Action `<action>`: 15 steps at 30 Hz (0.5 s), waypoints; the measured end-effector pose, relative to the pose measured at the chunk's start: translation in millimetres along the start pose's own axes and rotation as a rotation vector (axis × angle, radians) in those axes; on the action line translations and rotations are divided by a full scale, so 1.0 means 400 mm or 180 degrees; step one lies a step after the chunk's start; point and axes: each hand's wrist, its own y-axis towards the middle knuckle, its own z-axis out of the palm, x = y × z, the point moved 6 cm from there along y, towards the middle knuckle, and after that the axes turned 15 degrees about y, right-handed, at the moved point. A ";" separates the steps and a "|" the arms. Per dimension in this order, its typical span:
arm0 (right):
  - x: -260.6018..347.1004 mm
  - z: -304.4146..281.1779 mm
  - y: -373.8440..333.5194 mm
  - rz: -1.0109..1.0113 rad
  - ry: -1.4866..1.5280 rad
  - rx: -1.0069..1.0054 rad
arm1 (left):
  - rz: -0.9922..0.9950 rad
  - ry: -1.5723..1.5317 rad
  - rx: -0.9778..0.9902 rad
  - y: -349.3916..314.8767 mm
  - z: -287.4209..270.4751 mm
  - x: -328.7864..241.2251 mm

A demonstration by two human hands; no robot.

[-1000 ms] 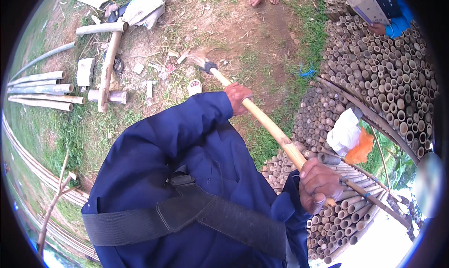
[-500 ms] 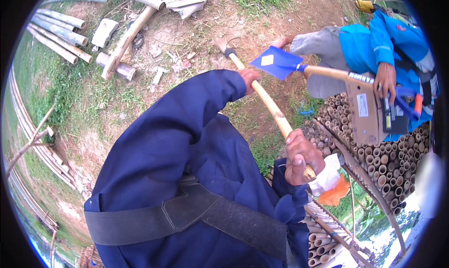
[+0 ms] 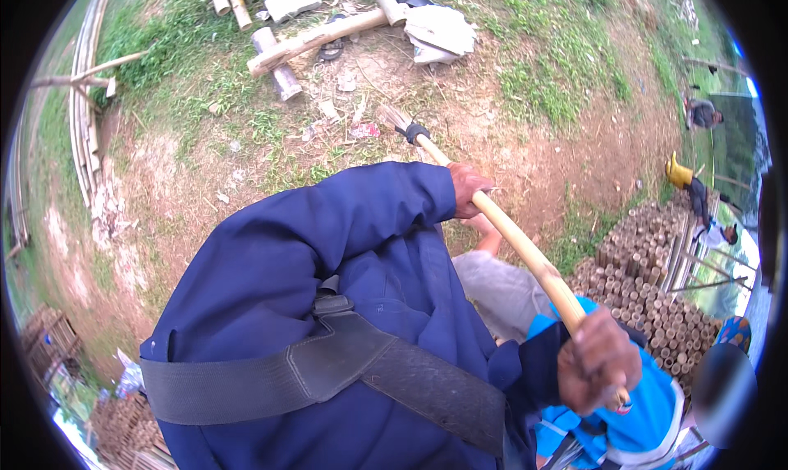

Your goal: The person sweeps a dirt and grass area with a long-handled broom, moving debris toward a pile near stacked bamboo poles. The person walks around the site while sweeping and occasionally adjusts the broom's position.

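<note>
A white bundle [image 3: 441, 32] lies near a pole [image 3: 324, 38], with stacked bamboo [image 3: 657, 310] at right.

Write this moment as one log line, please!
left hand: gripping broom | right hand: gripping broom | person: in blue, beyond right hand

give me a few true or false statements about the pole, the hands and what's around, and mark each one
1. The left hand and right hand both grip the pole. True.
2. The black band is nearer the right hand than the left. False: it is nearer the left.
3. A dark strap crosses the dark blue jacket. True.
4. The white bundle hangs from the pole. False: it lies on the ground.
5. The person in bright blue is at the upper left of the picture. False: they are at the lower right.
6. Stacked bamboo shows on the picture's right side. True.
</note>
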 end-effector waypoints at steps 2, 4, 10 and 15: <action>-0.142 0.036 0.030 0.0443 -0.0078 0.0012 | -0.0289 0.0227 0.0057 -0.051 0.039 0.101; -0.169 0.015 0.052 0.0331 0.0221 0.0055 | -0.0587 0.0417 -0.0118 -0.056 0.033 0.190; -0.028 -0.139 0.327 -0.0170 0.0892 0.0535 | -0.0742 0.0612 -0.2245 0.147 -0.223 -0.020; -0.126 -0.203 0.527 0.0345 0.2196 0.2199 | -0.1455 0.0533 -0.1459 0.250 -0.156 0.016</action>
